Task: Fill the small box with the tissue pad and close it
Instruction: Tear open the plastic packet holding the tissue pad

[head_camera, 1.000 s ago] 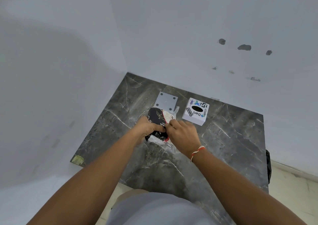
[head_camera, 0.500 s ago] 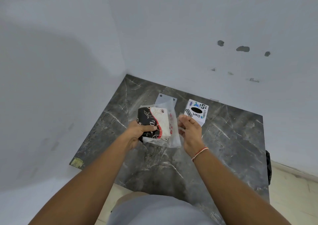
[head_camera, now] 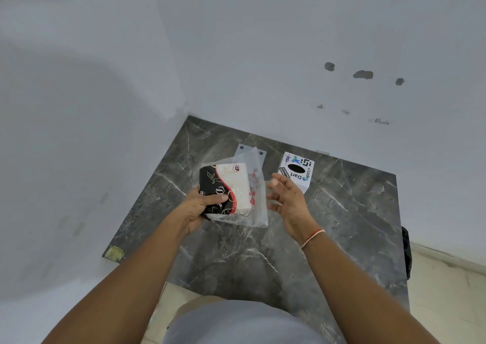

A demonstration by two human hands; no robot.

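Since the frame half a second earlier, right hand (head_camera: 288,204) is drawing back from the tissue pad (head_camera: 228,189) and spreading; its fingers are now lying relaxed and apart, holding nothing; left hand (head_camera: 200,206) is still gripping the pad's near left corner, thumb curled over the printed face.

Item, tissue pad: soft flat rectangular pack, glossy black, cream and red print, sitting inside a loose clear plastic wrapper (head_camera: 259,206) that is trailing off its right edge; pack is hovering above the marble tabletop (head_camera: 342,225), long axis running away from the person.

Item, small box (head_camera: 296,171): white printed card cube, dark oval slot on top, standing on the tabletop just beyond and right of the pad, well apart from the left hand; right hand is lying between pad and box and is the nearer to it.

Item, pale flat plate (head_camera: 243,150) with holes: lying beyond the pad, partly hidden; purpose unclear.

Judgement: box is looking not yet filled; wrapper is likely needing removal first.
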